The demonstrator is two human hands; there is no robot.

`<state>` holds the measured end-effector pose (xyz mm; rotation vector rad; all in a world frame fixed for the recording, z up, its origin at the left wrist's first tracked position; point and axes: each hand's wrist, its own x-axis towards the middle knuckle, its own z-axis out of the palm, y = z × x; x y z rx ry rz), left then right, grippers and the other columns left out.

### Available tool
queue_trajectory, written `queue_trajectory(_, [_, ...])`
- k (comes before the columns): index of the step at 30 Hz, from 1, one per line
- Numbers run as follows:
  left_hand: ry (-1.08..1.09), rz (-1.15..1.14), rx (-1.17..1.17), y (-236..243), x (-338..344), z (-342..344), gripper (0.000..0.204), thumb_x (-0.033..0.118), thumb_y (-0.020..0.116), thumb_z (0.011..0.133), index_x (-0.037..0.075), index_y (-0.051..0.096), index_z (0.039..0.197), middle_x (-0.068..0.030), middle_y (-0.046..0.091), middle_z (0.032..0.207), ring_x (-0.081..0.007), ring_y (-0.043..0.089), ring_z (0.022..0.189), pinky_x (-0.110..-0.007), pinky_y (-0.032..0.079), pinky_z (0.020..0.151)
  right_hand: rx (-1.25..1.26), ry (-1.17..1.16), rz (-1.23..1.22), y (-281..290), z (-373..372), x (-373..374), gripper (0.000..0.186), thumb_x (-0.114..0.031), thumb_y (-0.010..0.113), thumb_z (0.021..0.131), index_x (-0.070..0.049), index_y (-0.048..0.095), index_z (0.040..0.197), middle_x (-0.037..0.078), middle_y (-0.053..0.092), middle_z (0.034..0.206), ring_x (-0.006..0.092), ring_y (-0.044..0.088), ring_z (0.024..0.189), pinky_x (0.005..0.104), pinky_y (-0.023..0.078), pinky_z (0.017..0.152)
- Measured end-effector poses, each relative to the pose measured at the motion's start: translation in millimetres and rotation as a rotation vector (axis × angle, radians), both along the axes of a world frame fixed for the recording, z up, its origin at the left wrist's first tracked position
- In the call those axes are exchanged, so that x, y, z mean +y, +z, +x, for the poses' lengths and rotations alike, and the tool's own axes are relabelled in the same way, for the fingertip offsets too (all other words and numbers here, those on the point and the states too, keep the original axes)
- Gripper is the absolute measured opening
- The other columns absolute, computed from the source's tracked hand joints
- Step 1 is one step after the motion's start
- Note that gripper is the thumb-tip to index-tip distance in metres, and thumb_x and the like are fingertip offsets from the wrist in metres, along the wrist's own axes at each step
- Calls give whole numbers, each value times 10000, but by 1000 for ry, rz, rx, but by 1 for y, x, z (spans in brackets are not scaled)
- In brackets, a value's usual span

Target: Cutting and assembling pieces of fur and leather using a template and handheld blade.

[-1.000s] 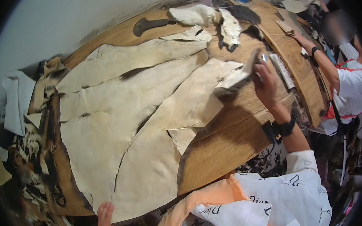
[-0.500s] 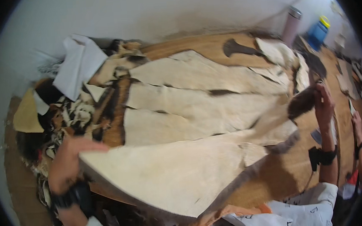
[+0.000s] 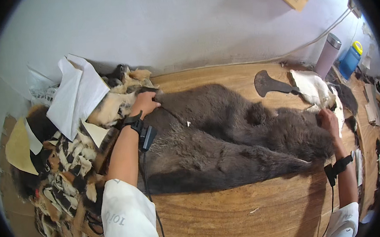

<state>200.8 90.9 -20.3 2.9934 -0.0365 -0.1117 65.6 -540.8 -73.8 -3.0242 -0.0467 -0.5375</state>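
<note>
Brown pelt [image 3: 192,147], left hand [image 3: 144,103] at edge, right hand [image 3: 329,123] perhaps gripping

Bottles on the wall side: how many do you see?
2: a pink bottle at the far right by the wall, beyond the right hand and the dark fur, and a blue bottle just right of it. Others may be hidden.

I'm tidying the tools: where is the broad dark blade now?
In the head view, the dark blade lies right of centre on the wooden table, beyond the brown fur pelt, its handle pointing right toward the white hide piece.
</note>
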Motion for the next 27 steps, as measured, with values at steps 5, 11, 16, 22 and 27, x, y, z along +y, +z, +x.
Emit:
queue_trajectory(5, [57,-194,-294,13,25,-23,237,178,591,794,60,642,994,-144,643,943,-308,603,870,-405,465,754,-153,5,24,24,4,11,68,-71,573,789,-37,542,839,136,593,809,323,586,742,382,457,622])
queue_trajectory(11, [462,-472,-72,2,90,-133,274,295,531,838,50,650,865,-110,625,672,-173,605,661,-328,461,574,156,-356,339,34,-43,-16,280,-279,499,893,-13,577,935,112,621,831,205,603,747,358,493,652])
queue_trajectory(16, [589,-624,244,21,45,-226,535,492,546,819,-35,622,867,-106,607,726,-194,580,710,-317,445,613,465,-592,1179,49,-106,31,705,-580,511,792,-69,430,1271,101,554,1151,199,622,783,281,520,525])
queue_trajectory(22, [512,-851,105,9,33,-267,384,269,601,830,-46,578,1050,-130,630,931,-210,579,853,-307,432,766,371,-270,1597,23,-95,73,454,-234,640,805,-60,482,1193,80,562,1113,174,602,843,290,507,597])
queue_trajectory(27, [861,-1158,165,15,23,-279,490,290,491,912,-14,399,1284,-157,407,1329,-261,402,1185,-397,422,875,251,-126,1684,-14,-88,34,419,-71,622,772,-54,470,1163,65,558,1066,219,564,915,360,503,626])
